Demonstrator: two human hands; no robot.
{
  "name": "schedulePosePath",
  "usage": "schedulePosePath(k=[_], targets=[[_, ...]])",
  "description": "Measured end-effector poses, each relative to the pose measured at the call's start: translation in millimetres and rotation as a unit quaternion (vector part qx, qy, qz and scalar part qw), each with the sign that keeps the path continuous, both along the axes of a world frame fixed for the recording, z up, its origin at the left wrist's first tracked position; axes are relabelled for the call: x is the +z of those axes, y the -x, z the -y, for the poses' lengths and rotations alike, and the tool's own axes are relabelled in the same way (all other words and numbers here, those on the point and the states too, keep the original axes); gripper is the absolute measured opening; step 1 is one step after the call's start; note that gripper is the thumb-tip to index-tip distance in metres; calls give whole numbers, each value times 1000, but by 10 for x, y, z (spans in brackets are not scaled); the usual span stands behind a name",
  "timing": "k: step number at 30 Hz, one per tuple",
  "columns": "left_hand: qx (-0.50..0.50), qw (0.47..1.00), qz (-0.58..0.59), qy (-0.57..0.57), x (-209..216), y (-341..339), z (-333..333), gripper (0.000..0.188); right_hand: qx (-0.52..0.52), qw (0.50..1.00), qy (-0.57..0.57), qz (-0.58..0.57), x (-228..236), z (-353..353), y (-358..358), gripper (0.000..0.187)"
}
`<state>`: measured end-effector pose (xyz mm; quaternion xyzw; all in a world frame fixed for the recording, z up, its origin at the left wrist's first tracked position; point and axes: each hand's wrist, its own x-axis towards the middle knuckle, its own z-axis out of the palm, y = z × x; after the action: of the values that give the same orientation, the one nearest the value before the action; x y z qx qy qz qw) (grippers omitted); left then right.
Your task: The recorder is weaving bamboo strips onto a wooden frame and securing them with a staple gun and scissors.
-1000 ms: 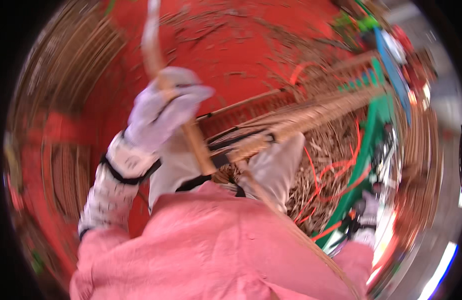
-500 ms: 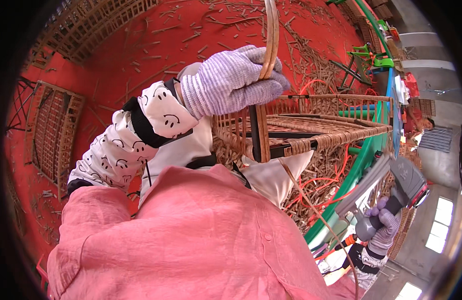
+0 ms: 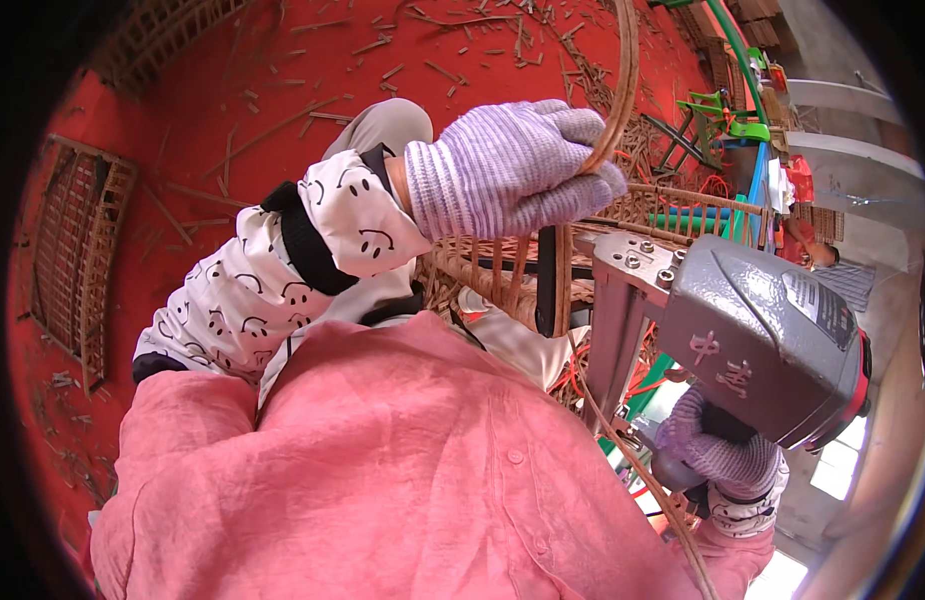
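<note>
My left hand [image 3: 522, 170], in a purple-and-white striped knit glove, is closed round a brown rattan strip [image 3: 623, 85] that curves up past the fingers. Below it stands a dark post [image 3: 554, 280] of a woven rattan frame [image 3: 472, 275], faced with a similar strip. My right hand [image 3: 727, 445], gloved alike, grips the handle of a grey nail gun [image 3: 752, 335]. The gun's metal nose points at the post just under my left hand; whether they touch, I cannot tell. Another long thin strip [image 3: 642, 470] hangs down in front of my pink shirt.
Cut rattan scraps litter the red floor [image 3: 282, 120]. A woven panel [image 3: 77, 250] lies at the left, and more woven work [image 3: 162, 40] stands at the far left. Green chairs [image 3: 727, 115] and another person [image 3: 807, 240] are at the far right.
The nail gun in my right hand has come up and left from the lower right to the post. My left hand, still holding the strip, has shifted right and slightly down.
</note>
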<state>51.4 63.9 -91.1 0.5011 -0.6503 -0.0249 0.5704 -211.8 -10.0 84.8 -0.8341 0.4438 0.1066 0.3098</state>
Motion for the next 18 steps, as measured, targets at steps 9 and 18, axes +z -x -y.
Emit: schedulePosePath(k=[9,18], targets=[[-12,1000,4,-9,-14,31,-7,20,-134,971,-195,-24,213,-136,-315,40],[-38,999,-31,22,-23,17,-3,21,-200,961,-194,1,290,-240,-519,44]])
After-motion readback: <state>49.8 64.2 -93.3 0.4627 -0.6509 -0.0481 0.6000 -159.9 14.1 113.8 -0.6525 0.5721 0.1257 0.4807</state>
